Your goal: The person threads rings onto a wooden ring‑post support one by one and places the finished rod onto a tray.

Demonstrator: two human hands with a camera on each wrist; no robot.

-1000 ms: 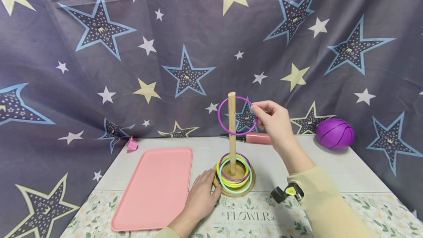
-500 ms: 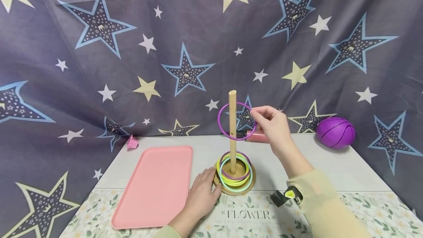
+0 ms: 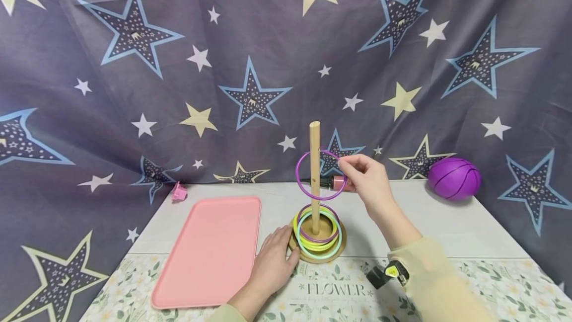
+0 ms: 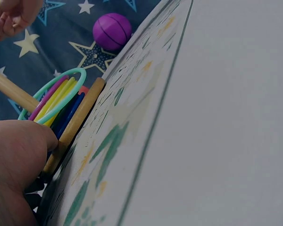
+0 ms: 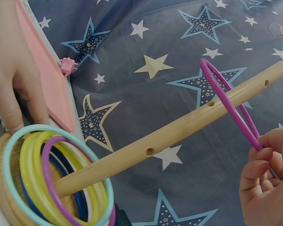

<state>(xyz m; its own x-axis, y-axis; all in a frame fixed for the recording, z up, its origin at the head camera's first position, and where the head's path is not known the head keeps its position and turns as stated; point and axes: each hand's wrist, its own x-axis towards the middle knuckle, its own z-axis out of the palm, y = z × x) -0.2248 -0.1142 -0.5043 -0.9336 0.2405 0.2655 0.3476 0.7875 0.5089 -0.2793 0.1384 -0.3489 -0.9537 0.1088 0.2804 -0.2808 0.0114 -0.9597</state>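
A wooden post (image 3: 315, 163) stands upright on a round wooden base (image 3: 342, 247). My right hand (image 3: 368, 183) pinches a purple ring (image 5: 235, 113) between thumb and fingertips. That ring hangs tilted around the post, partway down; in the right wrist view, one side crosses in front of the wood and the other passes behind. Loose around the post's foot lie a light turquoise ring (image 5: 8, 172), yellow rings (image 4: 61, 96), dark blue ones and another purple ring (image 5: 48, 176). My left hand (image 3: 274, 262) rests against the base's left edge, fingers extended and thumb nearer me.
A pink tray (image 3: 205, 252) lies left of the stand. At the back are a small pink piece (image 3: 179, 193), a pink-and-black hand pump (image 3: 339, 183) behind the post, and a purple ball (image 3: 454, 179) at right. A starry cloth (image 3: 268, 24) hangs behind the table.
My right hand has come down along the post, lowering the purple ring around it from near the top. The left hand stays at the base.
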